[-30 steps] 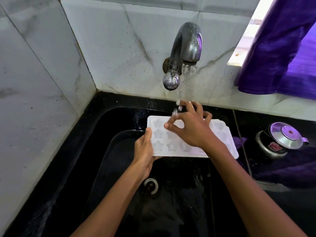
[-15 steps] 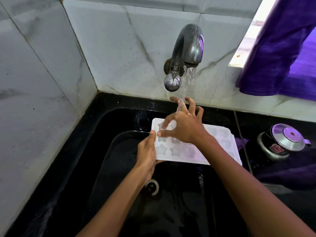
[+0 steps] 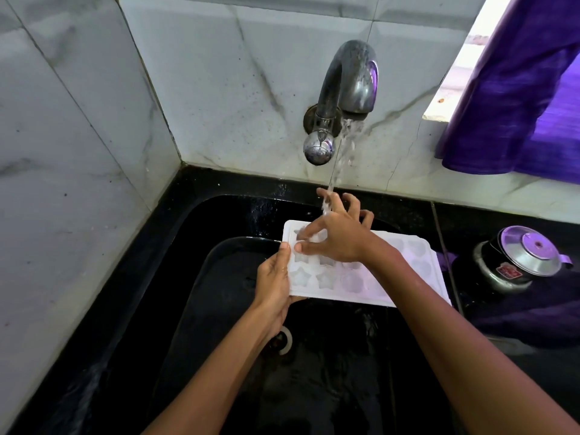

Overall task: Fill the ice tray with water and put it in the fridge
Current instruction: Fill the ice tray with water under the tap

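A white ice tray (image 3: 370,284) with star-shaped and round cells is held level over the black sink (image 3: 219,277), under the metal tap (image 3: 345,95). My left hand (image 3: 273,284) grips the tray's left end, thumb on top. My right hand (image 3: 335,237) hovers over the tray's far left cells with fingers spread and bent. Water from the tap runs onto its fingers and down to the tray. The fridge is not in view.
A steel pot with a lid (image 3: 518,262) stands on the black counter at the right, on purple cloth. More purple cloth (image 3: 518,89) hangs at the upper right. Marble wall tiles close in the sink at the left and back. The drain (image 3: 285,340) lies below my left wrist.
The stream from the tap has grown stronger. My right hand has spread its fingers wider under the water and shifted slightly toward the tray's left end. The left hand keeps its grip.
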Demonstrator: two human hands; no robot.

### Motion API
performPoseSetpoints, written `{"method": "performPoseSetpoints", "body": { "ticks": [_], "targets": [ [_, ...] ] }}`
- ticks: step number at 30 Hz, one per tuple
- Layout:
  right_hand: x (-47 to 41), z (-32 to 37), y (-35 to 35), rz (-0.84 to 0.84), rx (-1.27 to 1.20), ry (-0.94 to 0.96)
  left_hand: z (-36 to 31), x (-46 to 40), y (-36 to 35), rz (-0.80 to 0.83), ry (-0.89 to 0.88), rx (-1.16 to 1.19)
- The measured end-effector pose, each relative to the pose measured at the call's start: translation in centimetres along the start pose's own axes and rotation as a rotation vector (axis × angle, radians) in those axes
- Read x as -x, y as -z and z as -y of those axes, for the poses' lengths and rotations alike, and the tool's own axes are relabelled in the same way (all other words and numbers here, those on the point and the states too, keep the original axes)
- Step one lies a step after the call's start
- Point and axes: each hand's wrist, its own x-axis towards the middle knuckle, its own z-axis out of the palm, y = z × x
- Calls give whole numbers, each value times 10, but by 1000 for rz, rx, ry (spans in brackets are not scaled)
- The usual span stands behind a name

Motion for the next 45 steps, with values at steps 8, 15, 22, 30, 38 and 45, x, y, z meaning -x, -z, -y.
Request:
{"method": "performPoseSetpoints", "body": {
  "ticks": [8, 15, 22, 30, 38, 45],
  "targets": [
    [10, 1, -4, -256, -193, -63, -2, 3, -3, -4, 2, -20],
    [37, 5, -19, -77, 55, -13, -2, 2, -7, -9, -3, -24],
    [40, 5, -18, -183, 90, -31, 2, 0, -7, 8, -16, -44],
    [34, 10, -18, -201, 88, -1, -2, -4, -4, -6, -17, -9],
    [32, 14, -21, -135, 147, -9, -3, -3, -2, -27, 3, 10],
    [44, 12, -31, -423, -18, -1, -8, -3, -4, -22, -7, 52]
  ]
}}
